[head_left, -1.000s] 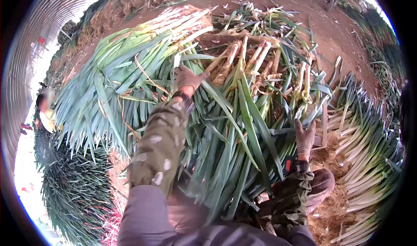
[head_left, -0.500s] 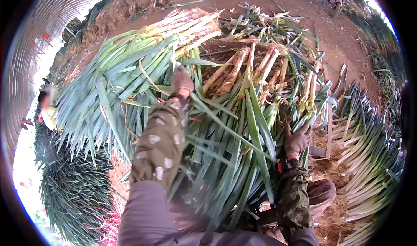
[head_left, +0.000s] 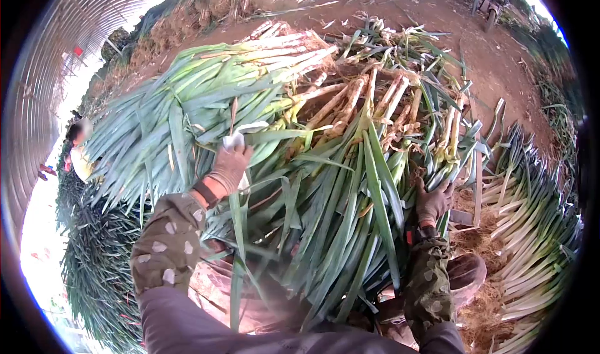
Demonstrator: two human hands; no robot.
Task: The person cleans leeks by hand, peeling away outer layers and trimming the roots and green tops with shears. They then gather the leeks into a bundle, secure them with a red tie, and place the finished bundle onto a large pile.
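Observation:
My left hand (head_left: 229, 167), in a brownish glove, is closed at the near edge of the left leek heap (head_left: 187, 110). A pale whitish strip (head_left: 235, 141) shows at its fingertips, and a long green leek leaf (head_left: 237, 229) hangs below the hand. The exact grip is partly hidden. My right hand (head_left: 433, 202), also gloved, rests with fingers apart against the right side of the leek pile (head_left: 337, 229) before me. Yellowish dried stalks (head_left: 350, 101) lie on top of that pile.
Trimmed leeks (head_left: 519, 229) with pale stems lie in a row at the right, beside a thin frame bar (head_left: 477, 185). Dark green leaves (head_left: 100, 273) stand in a mass at lower left. A person (head_left: 80, 154) is at the far left; a wheeled vehicle (head_left: 490, 7) is at the back.
My left hand has moved down and to the left, toward me, with a long leaf now hanging below it. My right hand has stayed at the pile's right side.

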